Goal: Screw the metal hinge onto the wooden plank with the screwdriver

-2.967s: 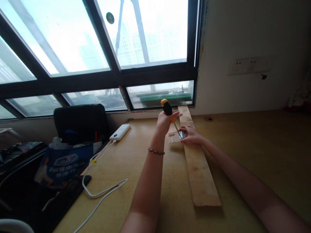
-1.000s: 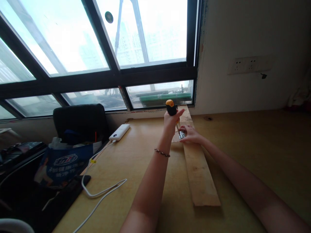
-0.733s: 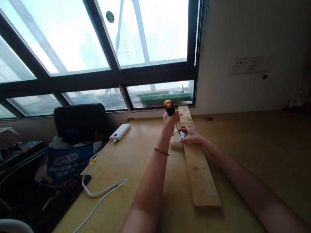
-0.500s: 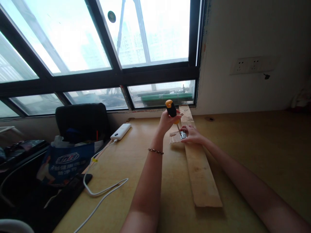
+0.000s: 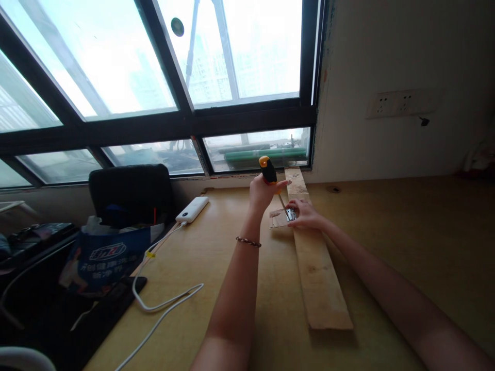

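On the blue bag (image 5: 133, 242) at your left, you can make out white Chinese characters (image 5: 103, 269), apparently including 创健康; the oval logo (image 5: 107, 251) above them is too blurred to read surely.

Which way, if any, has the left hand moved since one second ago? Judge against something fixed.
Yes: leftward in the picture. Against the black window frame, the left hand, holding the screwdriver, sits farther left.

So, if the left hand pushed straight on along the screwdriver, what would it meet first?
Most likely the metal piece held by the right hand: the screwdriver in the left hand slants down towards it, though depth leaves actual contact unclear.
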Motion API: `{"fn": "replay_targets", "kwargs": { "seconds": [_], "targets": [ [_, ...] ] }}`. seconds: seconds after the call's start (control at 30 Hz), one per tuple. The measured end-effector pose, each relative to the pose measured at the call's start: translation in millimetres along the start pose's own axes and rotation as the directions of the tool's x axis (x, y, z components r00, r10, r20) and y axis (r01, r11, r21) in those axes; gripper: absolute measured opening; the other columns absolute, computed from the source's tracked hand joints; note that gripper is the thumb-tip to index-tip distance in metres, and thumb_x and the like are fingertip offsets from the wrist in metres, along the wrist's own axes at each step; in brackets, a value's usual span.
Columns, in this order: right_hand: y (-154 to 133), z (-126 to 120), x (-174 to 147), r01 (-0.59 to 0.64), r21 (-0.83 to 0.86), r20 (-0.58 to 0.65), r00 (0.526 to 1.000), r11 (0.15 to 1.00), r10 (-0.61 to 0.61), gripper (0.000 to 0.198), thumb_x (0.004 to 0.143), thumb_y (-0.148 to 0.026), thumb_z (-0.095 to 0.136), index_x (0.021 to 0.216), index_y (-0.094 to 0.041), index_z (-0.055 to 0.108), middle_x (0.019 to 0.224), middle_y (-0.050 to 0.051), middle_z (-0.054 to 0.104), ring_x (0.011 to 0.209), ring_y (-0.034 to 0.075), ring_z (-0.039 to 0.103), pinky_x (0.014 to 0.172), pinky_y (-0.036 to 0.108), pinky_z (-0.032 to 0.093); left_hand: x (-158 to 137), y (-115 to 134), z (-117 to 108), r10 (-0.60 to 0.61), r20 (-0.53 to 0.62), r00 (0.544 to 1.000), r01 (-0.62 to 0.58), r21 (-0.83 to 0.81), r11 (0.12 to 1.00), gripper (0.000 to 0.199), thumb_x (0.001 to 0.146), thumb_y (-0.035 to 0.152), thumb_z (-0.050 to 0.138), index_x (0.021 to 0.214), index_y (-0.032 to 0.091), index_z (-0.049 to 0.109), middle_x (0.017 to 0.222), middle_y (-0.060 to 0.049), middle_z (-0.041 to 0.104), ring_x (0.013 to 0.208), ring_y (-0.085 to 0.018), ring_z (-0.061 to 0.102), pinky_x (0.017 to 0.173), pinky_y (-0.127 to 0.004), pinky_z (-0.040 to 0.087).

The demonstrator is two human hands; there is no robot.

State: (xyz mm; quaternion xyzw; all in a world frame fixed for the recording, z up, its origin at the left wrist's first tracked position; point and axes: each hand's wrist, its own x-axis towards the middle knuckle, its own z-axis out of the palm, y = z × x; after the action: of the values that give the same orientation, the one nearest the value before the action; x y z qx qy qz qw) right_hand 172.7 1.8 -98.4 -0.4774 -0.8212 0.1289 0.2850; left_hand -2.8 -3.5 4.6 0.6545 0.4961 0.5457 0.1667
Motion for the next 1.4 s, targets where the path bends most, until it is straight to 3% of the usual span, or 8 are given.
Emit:
{"fn": "replay_targets", "kwargs": {
  "seconds": [0.37,0.63,0.77,0.93,1.1,1.23,1.4],
  "targets": [
    [-14.2,15.5,-0.7,-0.087,-0.119,-0.032,0.996,0.989,0.084,0.07,0.043,-0.033,0.078,0.106,-0.023,0.051,0.099,0.008,0.053,0.1,0.033,0.044,0.08,0.039,0.036,-8.7,14.2,4.4,0.042,-0.015,0.999,-0.042,-0.036,0.998,0.034,0.047,0.037,0.075,0.051,0.017,0.048,0.05,0.004,0.043,0.052,-0.009,0.038,0.049,-0.022,0.025],
    [-9.2,16.9,1.1,-0.087,-0.006,-0.066,0.994,0.996,0.087,0.074,0.046,-0.036,0.077,0.111,-0.02,0.047,0.106,0.007,0.056,0.098,0.027,0.045,0.081,0.036,0.037,-7.1,16.9,-4.8,0.071,0.071,0.995,-0.07,-0.024,0.997,0.036,0.049,0.04,0.074,0.05,0.016,0.047,0.051,0.004,0.043,0.051,-0.009,0.037,0.048,-0.022,0.026],
    [-4.5,15.9,2.9,-0.098,0.058,-0.056,0.993,0.994,0.101,0.074,0.044,-0.037,0.079,0.109,-0.019,0.048,0.105,0.006,0.058,0.101,0.027,0.045,0.082,0.037,0.037,-1.6,9.3,-11.9,0.027,0.099,0.995,-0.025,-0.017,1.0,0.036,0.045,0.04,0.076,0.049,0.015,0.049,0.051,0.003,0.044,0.051,-0.009,0.038,0.048,-0.022,0.027],
    [-5.2,14.8,1.8,-0.102,0.096,-0.077,0.991,0.99,0.11,0.068,0.043,-0.035,0.08,0.102,-0.02,0.05,0.101,0.006,0.056,0.098,0.025,0.047,0.081,0.037,0.039,5.1,-4.3,-16.4,-0.04,0.162,0.986,0.059,-0.114,0.992,0.034,0.038,0.033,0.079,0.052,0.014,0.055,0.051,0.002,0.049,0.053,-0.011,0.044,0.048,-0.022,0.032],
    [-8.3,14.1,-0.3,-0.11,0.123,-0.104,0.987,0.986,0.123,0.063,0.042,-0.033,0.08,0.096,-0.02,0.05,0.097,0.005,0.053,0.093,0.023,0.048,0.077,0.035,0.041,6.0,-6.8,-15.4,-0.025,0.172,0.985,0.065,-0.228,0.971,0.034,0.038,0.025,0.079,0.061,0.013,0.057,0.06,0.001,0.057,0.06,-0.014,0.053,0.054,-0.023,0.04],
    [-9.3,14.2,-0.8,-0.112,0.132,-0.115,0.985,0.985,0.127,0.063,0.041,-0.033,0.08,0.094,-0.02,0.049,0.098,0.004,0.052,0.092,0.022,0.049,0.077,0.034,0.042,2.1,-0.7,-14.4,-0.035,0.278,0.96,0.146,-0.388,0.91,0.036,0.042,0.019,0.077,0.07,0.014,0.056,0.069,-0.003,0.063,0.069,-0.018,0.06,0.062,-0.029,0.047],
    [-8.6,14.9,-0.5,-0.11,0.135,-0.127,0.984,0.985,0.127,0.063,0.042,-0.034,0.08,0.093,-0.02,0.047,0.097,0.005,0.053,0.092,0.023,0.049,0.076,0.034,0.042,-5.6,10.0,-13.2,-0.019,0.471,0.882,0.278,-0.485,0.829,0.04,0.044,0.01,0.075,0.078,0.013,0.054,0.078,-0.007,0.065,0.074,-0.019,0.062,0.067,-0.033,0.049]
  ]
}}
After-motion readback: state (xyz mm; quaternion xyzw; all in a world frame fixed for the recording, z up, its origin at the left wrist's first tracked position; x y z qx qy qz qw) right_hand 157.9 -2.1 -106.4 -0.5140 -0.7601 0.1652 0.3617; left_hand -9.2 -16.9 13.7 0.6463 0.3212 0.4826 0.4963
